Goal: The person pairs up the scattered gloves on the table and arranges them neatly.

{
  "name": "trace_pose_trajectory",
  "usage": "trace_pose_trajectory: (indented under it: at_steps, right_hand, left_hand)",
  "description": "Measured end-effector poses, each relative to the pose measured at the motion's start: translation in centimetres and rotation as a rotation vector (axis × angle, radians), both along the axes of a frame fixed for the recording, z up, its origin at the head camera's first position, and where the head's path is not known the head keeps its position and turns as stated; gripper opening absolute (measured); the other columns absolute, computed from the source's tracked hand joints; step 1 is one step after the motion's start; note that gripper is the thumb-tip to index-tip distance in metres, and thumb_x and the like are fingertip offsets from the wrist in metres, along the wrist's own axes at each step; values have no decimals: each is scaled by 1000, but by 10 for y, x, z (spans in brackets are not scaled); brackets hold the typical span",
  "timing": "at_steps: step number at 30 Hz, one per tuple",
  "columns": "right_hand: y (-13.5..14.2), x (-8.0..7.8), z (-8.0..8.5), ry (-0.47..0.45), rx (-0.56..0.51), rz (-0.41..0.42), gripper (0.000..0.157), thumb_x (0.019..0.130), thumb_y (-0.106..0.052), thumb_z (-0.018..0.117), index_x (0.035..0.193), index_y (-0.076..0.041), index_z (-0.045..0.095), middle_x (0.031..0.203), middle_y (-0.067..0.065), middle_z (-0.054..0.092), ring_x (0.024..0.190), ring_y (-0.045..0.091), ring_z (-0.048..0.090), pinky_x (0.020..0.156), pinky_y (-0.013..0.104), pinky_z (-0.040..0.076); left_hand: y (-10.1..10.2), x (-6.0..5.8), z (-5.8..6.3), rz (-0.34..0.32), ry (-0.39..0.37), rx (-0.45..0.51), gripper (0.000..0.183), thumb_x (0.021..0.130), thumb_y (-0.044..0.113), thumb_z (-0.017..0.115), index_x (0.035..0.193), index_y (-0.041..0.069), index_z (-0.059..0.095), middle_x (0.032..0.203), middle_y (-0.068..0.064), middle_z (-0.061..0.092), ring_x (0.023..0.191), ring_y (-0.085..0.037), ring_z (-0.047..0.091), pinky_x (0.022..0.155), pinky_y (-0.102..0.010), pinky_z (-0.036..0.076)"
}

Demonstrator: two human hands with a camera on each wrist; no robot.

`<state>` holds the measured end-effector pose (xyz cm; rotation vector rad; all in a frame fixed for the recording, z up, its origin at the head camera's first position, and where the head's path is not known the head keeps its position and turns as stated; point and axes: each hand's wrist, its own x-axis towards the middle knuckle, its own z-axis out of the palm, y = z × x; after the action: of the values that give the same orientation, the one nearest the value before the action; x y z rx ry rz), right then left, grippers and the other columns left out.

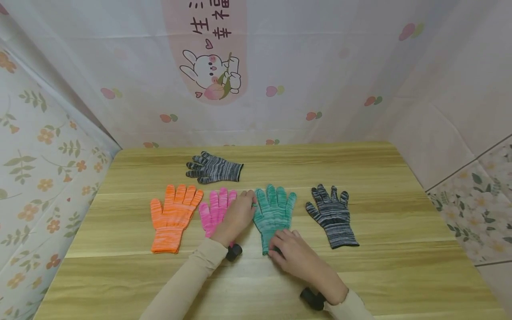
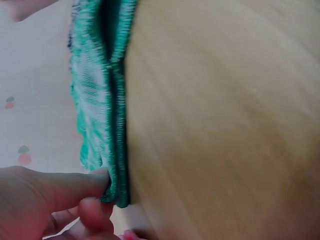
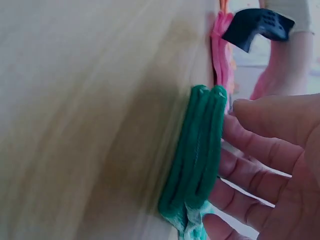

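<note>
A green knitted glove (image 1: 276,213) lies flat with its fingers toward the back and its cuff toward me. At its left edge my left hand (image 1: 238,215) pinches a green fingertip between thumb and finger, which shows in the left wrist view. My right hand (image 1: 296,254) is over the cuff (image 3: 192,155), its fingers extended against the top layer and the thumb held apart. In the right wrist view the cuff shows as stacked layers. A pink glove (image 1: 218,206) lies partly hidden under my left hand and wrist.
An orange glove (image 1: 172,218) lies at the left, and a grey-black glove (image 1: 334,218) at the right. Another grey-black glove (image 1: 216,169) lies sideways farther back. All rest on a wood-grain table (image 1: 120,275), with a patterned curtain (image 1: 320,66) behind it.
</note>
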<state>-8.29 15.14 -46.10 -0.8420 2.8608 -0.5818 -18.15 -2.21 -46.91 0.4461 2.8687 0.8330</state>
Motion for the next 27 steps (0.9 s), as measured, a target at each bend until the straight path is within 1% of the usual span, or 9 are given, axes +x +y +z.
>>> trace_pose_trajectory:
  at_steps: [4, 8, 10, 12, 14, 17, 20, 23, 27]
  right_hand:
    - [5, -3, 2, 12, -56, -21, 6, 87, -20, 63, 87, -17, 68, 89, -8, 60, 86, 9, 52, 73, 27, 40]
    - [14, -8, 3, -4, -115, -133, 7, 86, -12, 65, 91, -12, 68, 89, -5, 59, 84, 11, 53, 73, 30, 46]
    - [19, -10, 3, -56, -144, -211, 10, 85, -9, 64, 95, -9, 66, 87, -3, 56, 80, 10, 51, 70, 28, 46]
    - [25, -13, 2, -114, -162, -277, 15, 86, -8, 64, 100, -7, 64, 87, -2, 54, 77, 9, 49, 66, 25, 46]
    - [29, -15, 1, -167, -175, -315, 23, 86, -8, 64, 108, -6, 62, 89, -1, 53, 77, 9, 47, 65, 25, 45]
    - [34, -17, -1, -236, -184, -322, 37, 86, -11, 64, 122, -4, 57, 88, 1, 50, 76, 11, 44, 63, 25, 41]
    - [37, -18, -3, -301, -207, -309, 47, 87, -14, 64, 130, -2, 51, 85, 3, 44, 74, 13, 40, 59, 24, 35]
    - [37, -21, -6, -342, -229, -302, 51, 86, -16, 65, 132, -2, 50, 84, 3, 42, 73, 14, 38, 57, 23, 34]
    - [37, -26, -12, -373, -250, -319, 52, 85, -17, 66, 134, -6, 50, 87, 4, 43, 74, 14, 39, 59, 23, 35]
  left_hand:
    - [-1, 3, 1, 22, 36, 4, 13, 89, 9, 60, 97, 5, 50, 91, -8, 50, 65, -16, 53, 57, -25, 46]
    - [-3, 12, 10, 28, 95, 27, 9, 92, 9, 56, 98, 4, 52, 91, -8, 51, 66, -17, 54, 58, -25, 48]
    - [-3, 22, 14, -7, 136, 5, 7, 92, 7, 55, 96, 3, 58, 90, -7, 56, 73, -18, 57, 63, -26, 51]
    - [-1, 35, 16, -66, 160, -28, 10, 92, 7, 55, 96, 2, 63, 91, -8, 60, 83, -19, 59, 71, -29, 53]
    - [2, 51, 15, -122, 163, -68, 17, 92, 9, 54, 101, 0, 64, 99, -11, 63, 94, -23, 60, 79, -33, 53]
    - [6, 72, 7, -172, 111, -103, 33, 93, 17, 52, 118, -4, 58, 122, -18, 56, 113, -29, 54, 93, -37, 49]
    - [9, 85, -2, -169, 76, -132, 47, 94, 25, 52, 131, -4, 48, 139, -22, 42, 128, -33, 43, 101, -40, 43]
    - [10, 89, -8, -153, 80, -143, 53, 94, 31, 53, 135, -1, 44, 144, -23, 35, 133, -36, 36, 105, -43, 38]
    - [7, 83, -13, -156, 59, -132, 54, 92, 34, 53, 137, 4, 43, 148, -25, 28, 136, -41, 28, 109, -47, 32]
